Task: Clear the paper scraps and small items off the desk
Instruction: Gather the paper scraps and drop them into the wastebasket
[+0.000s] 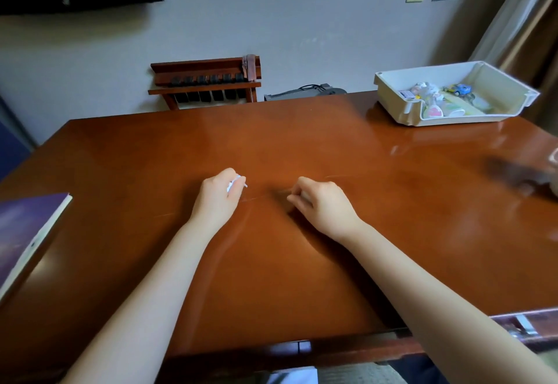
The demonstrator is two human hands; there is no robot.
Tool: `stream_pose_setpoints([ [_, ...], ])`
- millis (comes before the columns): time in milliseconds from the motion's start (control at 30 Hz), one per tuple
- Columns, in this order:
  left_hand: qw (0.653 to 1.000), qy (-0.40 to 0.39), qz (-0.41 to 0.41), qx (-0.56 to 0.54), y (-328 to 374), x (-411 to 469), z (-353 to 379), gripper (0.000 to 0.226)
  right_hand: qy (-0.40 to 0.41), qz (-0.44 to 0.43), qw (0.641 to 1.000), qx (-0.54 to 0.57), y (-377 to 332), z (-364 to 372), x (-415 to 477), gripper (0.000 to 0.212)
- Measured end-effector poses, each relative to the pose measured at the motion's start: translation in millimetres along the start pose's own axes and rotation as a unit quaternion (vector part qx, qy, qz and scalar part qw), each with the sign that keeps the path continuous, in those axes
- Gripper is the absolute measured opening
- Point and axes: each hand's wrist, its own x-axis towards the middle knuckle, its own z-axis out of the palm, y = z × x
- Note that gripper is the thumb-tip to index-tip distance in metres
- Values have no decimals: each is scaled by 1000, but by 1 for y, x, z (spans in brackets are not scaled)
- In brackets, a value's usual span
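My left hand (219,195) rests on the brown wooden desk (271,148) near its middle, fingers curled around white paper scraps (235,183) that poke out past the thumb. My right hand (321,202) lies a short way to its right, fingers pinched together against the desk; whatever it pinches is too small to make out. A white plastic tray (489,116) at the back right corner holds several small items, among them a blue toy car (460,89).
A purple-covered book (27,229) lies at the desk's left edge. A dark blurred object (519,175) sits at the right edge. Behind the desk stand a wooden rack (205,81) and a wall with sockets; a curtain hangs at the right.
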Motion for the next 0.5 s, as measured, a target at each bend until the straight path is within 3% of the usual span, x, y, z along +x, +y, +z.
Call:
stream_pose_setpoints([
  [233, 993, 62, 5, -98, 36, -22, -10, 23, 69, 28, 994, 86, 4, -26, -14, 14],
  [500, 981, 37, 58, -183, 109, -55, 14, 29, 195, 81, 967, 142, 7, -82, -69, 17],
])
